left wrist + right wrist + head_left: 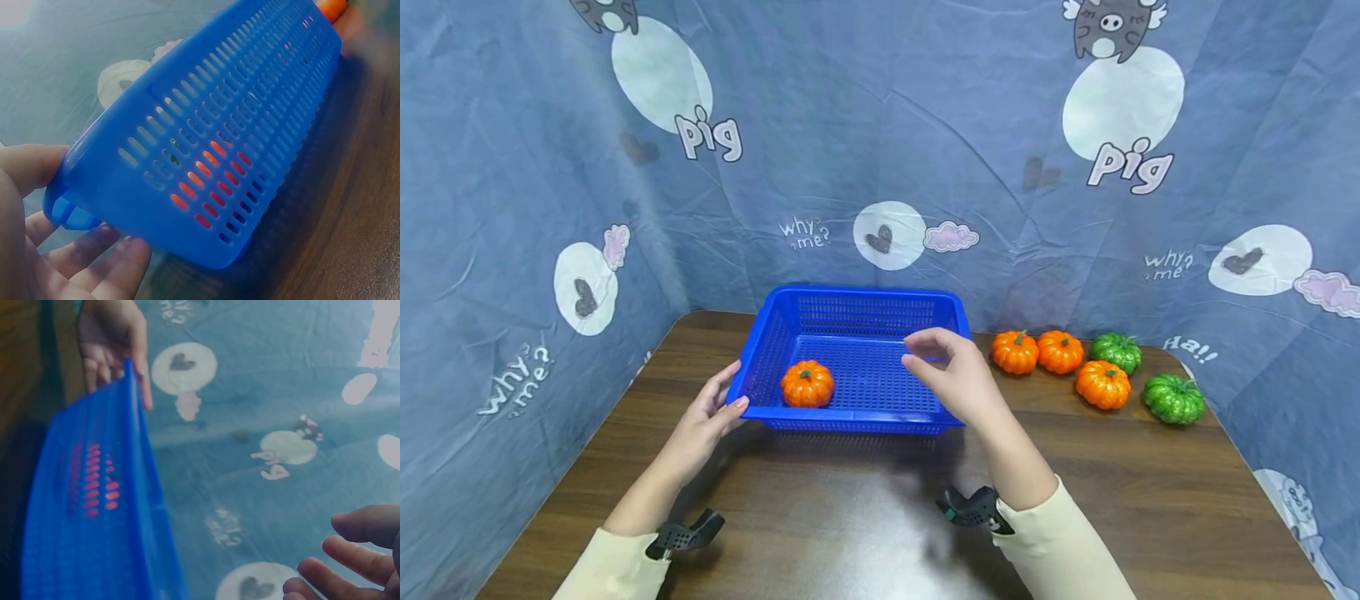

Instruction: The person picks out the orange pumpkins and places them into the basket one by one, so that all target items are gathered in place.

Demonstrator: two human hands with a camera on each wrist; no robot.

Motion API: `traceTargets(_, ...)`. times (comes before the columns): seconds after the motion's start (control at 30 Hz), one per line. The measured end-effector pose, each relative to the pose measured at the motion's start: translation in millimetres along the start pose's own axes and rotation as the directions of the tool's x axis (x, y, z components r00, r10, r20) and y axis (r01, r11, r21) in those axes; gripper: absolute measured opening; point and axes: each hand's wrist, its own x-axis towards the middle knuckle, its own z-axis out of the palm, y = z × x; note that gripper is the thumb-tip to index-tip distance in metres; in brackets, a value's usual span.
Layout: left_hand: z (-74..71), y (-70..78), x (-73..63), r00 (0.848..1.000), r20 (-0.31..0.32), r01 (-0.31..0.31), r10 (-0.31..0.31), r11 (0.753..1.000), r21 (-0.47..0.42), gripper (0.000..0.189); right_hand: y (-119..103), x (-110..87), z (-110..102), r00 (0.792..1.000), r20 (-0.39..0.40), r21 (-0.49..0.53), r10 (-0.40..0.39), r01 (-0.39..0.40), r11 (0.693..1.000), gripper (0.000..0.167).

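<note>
A blue plastic basket [880, 415] with slotted sides stands toward the back of the table. My left hand [703, 423] grips its left front corner, thumb over the rim and fingers under it, as the left wrist view shows. In the basket's front left part sits an orange toy pumpkin [807, 385]; its colour shows through the slots in both wrist views. Over the basket's right side is my right hand [962, 379], thumb and fingers apart and loosely bent, with nothing between them. In the right wrist view those fingers [356, 559] are spread beside the basket.
Right of the basket lie more orange pumpkins [1102, 385] and two green ones, a near one [1175, 400] and a far one [1116, 352]. A blue printed cloth [1000, 100] hangs behind and along the sides of the brown wooden table [820, 508].
</note>
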Motion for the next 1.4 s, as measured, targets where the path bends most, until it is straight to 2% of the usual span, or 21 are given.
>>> traceTargets(0.23, 0.7, 2.3, 0.5, 1.000, 0.004, 0.001, -0.001, 1.000, -0.002, 0.065, 4, -11.0, -27, 0.997, -0.074, -0.031, -0.010, 0.007, 0.999, 0.025)
traceTargets(0.63, 2.6, 0.9, 1.8, 1.000, 0.000, -0.005, 0.005, 1.000, -0.005, 0.064, 17, -25.0, -77, 0.978, -0.211, -0.082, 0.002, -0.020, 0.996, 0.026)
traceTargets(0.8, 2.0, -0.3, 1.1, 1.000, 0.004, 0.007, -0.007, 1.000, -0.001, 0.065, 28, -30.1, -92, 0.965, -0.262, -0.078, 0.004, -0.025, 0.997, 0.025)
traceTargets(1.0, 1.8, -0.1, -0.1, 1.000, -0.002, 0.005, -0.005, 1.000, -0.005, 0.064, 47, -33.9, -108, 0.954, -0.299, -0.162, 0.027, -0.078, 0.984, 0.029)
traceTargets(1.1, 1.6, 0.3, -0.5, 1.000, -0.006, 0.005, -0.005, 1.000, 0.002, 0.065, 59, -35.5, -115, 0.941, -0.338, -0.191, 0.031, -0.100, 0.976, 0.028)
traceTargets(1.4, -0.5, -1.3, 0.2, 1.000, 0.002, 0.008, -0.008, 1.000, 0.014, 0.065, 92, -40.6, -128, 0.873, -0.484, -0.243, 0.060, -0.200, 0.949, 0.030)
